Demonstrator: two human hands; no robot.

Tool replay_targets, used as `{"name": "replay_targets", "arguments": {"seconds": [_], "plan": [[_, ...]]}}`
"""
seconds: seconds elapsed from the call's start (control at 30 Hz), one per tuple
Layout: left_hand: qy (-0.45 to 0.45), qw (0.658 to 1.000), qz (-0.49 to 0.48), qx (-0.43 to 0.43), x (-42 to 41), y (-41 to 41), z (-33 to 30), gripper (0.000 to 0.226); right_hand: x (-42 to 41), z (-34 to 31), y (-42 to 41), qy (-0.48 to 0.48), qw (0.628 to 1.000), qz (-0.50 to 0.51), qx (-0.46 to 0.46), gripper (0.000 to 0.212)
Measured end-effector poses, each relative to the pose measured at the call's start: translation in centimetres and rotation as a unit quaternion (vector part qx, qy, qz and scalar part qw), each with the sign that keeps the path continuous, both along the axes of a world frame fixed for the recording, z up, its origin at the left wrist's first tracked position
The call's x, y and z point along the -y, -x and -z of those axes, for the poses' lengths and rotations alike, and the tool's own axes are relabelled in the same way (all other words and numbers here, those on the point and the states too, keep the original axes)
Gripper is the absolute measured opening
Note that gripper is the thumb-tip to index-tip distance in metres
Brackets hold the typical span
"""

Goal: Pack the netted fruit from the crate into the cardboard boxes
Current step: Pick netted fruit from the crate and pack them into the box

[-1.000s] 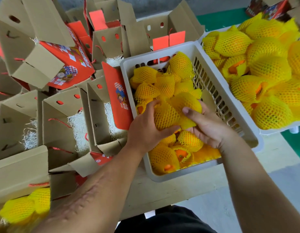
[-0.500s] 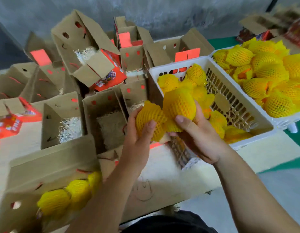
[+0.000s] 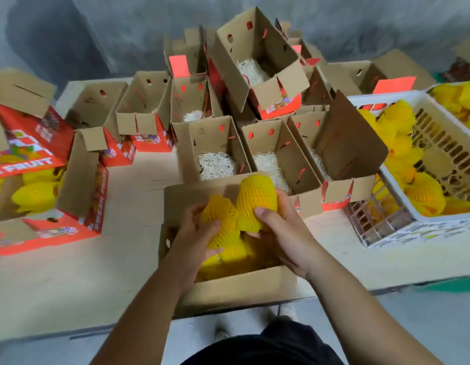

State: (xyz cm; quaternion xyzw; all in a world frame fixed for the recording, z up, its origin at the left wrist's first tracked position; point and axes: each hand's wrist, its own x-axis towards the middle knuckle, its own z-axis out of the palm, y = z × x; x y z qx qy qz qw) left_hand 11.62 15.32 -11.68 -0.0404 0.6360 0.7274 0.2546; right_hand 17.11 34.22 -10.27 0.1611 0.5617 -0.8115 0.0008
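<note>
Gripping one netted fruit in the left hand and another netted fruit in the right hand, a person holds both over an open cardboard box; the white crate sits at right.

Bare table left of near box; open boxes crowd behind.
</note>
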Motion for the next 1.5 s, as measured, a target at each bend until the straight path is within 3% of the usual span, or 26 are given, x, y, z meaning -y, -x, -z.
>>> {"name": "replay_targets", "arguments": {"seconds": [0.1, 0.2, 0.3, 0.43, 0.47, 0.53, 0.63, 0.7, 0.73, 0.8, 0.87, 0.9, 1.0, 1.1, 1.27, 1.37, 1.5], "plan": [[0.102, 0.990, 0.032, -0.088, 4.6, 0.9, 1.3, 0.060, 2.7, 2.0, 0.5, -0.086, 0.996, 0.010, 0.018, 0.048], [0.262, 0.940, 0.155, -0.152, 6.9, 2.5, 2.0, 0.078, 3.6, 3.9, 0.5, -0.170, 0.984, -0.001, 0.045, 0.058], [0.396, 0.818, 0.338, -0.243, 6.5, 3.9, 3.1, 0.080, 3.1, 4.7, 0.9, -0.213, 0.974, 0.003, 0.074, 0.068], [0.488, 0.656, 0.531, -0.223, 4.1, 4.7, 4.4, 0.050, 3.1, 5.2, 1.7, -0.216, 0.971, 0.012, 0.097, 0.065], [0.507, 0.621, 0.557, -0.216, 3.6, 4.8, 4.8, 0.041, 3.2, 5.3, 1.8, -0.214, 0.972, 0.004, 0.098, 0.062], [0.532, 0.587, 0.577, -0.200, 2.8, 4.8, 5.6, 0.034, 3.1, 5.3, 1.8, -0.221, 0.970, -0.019, 0.098, 0.058], [0.563, 0.607, 0.535, -0.170, 1.8, 4.4, 6.8, 0.037, 2.8, 4.8, 1.5, -0.242, 0.961, -0.088, 0.098, 0.058], [0.573, 0.600, 0.535, -0.162, 1.2, 4.3, 7.5, 0.039, 2.4, 4.4, 1.6, -0.288, 0.936, -0.180, 0.089, 0.062], [0.579, 0.601, 0.527, -0.159, 1.1, 4.3, 7.7, 0.036, 2.3, 4.2, 1.8, -0.331, 0.906, -0.246, 0.097, 0.066], [0.577, 0.601, 0.525, -0.172, 0.9, 4.7, 8.2, 0.029, 2.2, 4.0, 2.8, -0.427, 0.803, -0.391, 0.146, 0.068], [0.560, 0.597, 0.544, -0.187, 1.3, 5.6, 8.5, 0.029, 2.7, 4.1, 4.0, -0.479, 0.699, -0.489, 0.207, 0.058], [0.552, 0.603, 0.549, -0.177, 1.5, 6.1, 8.5, 0.033, 3.1, 4.3, 4.5, -0.496, 0.669, -0.509, 0.218, 0.051], [0.544, 0.618, 0.546, -0.156, 1.6, 6.8, 8.6, 0.031, 4.4, 5.3, 5.7, -0.541, 0.653, -0.492, 0.198, 0.039], [0.569, 0.607, 0.526, -0.176, 1.6, 6.1, 9.0, 0.026, 6.0, 6.5, 6.4, -0.578, 0.614, -0.508, 0.176, 0.042], [0.594, 0.607, 0.482, -0.215, 1.5, 5.5, 7.9, 0.032, 8.8, 7.1, 7.7, -0.635, 0.574, -0.483, 0.185, 0.018], [0.600, 0.591, 0.491, -0.223, 1.7, 5.5, 7.5, 0.027, 8.5, 7.1, 7.9, -0.668, 0.543, -0.474, 0.184, 0.052], [0.566, 0.596, 0.540, -0.180, 1.9, 5.2, 7.3, 0.022, 7.2, 8.4, 6.2, -0.641, 0.497, -0.538, 0.230, 0.037]]}}
